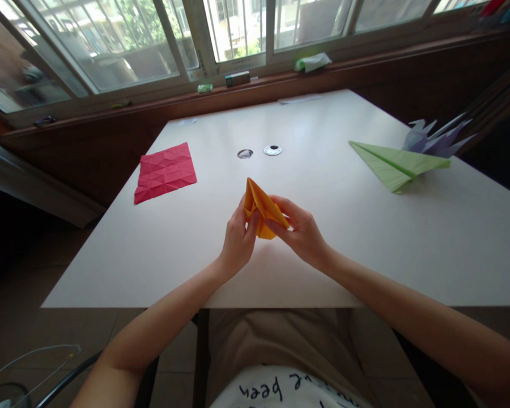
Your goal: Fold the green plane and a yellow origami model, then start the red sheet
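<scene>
A folded orange paper (262,208) is held just above the white table (323,243), near its front edge. My left hand (237,241) pinches the paper's left side with thumb and fingers. On the paper's right side, my right hand (302,231) grips it, fingers curled around the lower folds. One point of the paper sticks up and away from me.
A creased red paper sheet (165,171) lies flat at the table's left. A green folded paper plane (397,163) and a pale purple folded paper shape (436,139) sit at the right. Two round cable holes (272,150) are mid-table. Small items rest on the window sill (238,79).
</scene>
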A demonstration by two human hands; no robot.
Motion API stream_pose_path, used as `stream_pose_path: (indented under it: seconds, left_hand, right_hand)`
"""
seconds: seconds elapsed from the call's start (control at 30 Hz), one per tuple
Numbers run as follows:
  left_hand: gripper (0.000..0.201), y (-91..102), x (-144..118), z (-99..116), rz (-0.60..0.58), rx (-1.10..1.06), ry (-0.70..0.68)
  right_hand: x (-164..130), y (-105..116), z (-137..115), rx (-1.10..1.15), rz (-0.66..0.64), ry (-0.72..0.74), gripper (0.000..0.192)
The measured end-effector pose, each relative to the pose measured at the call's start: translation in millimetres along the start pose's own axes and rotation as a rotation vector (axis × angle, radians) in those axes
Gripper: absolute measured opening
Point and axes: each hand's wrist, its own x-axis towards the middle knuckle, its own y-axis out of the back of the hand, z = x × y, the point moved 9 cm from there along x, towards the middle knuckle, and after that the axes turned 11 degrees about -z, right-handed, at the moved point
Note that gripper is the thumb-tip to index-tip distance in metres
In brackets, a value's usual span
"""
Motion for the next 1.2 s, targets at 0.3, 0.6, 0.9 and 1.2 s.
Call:
stream_pose_path:
  seconds: [0.3,0.6,0.9,1.2]
  left_hand:
    - [0.045,-5.2,-1.1,9.2,-0.064,0.044,-0.078]
    - [0.039,0.2,-3.2,7.8,-0.007,0.185,-0.032]
    - [0.044,-7.8,-0.4,7.7,-0.066,0.279,-0.028]
    - [0.051,-8.2,-1.2,10.7,-0.069,0.266,-0.048]
  right_hand:
    - [-0.5,0.3,2.0,0.0,0.006,-0.022,0.034]
    - [-3.4,2.2,-6.9,-0.162,0.087,0.016,0.031]
    - [-5.8,8.2,-7.8,-0.243,0.166,0.012,0.032]
    - [-7.8,4.0,-9.2,-0.249,0.15,0.045,0.029]
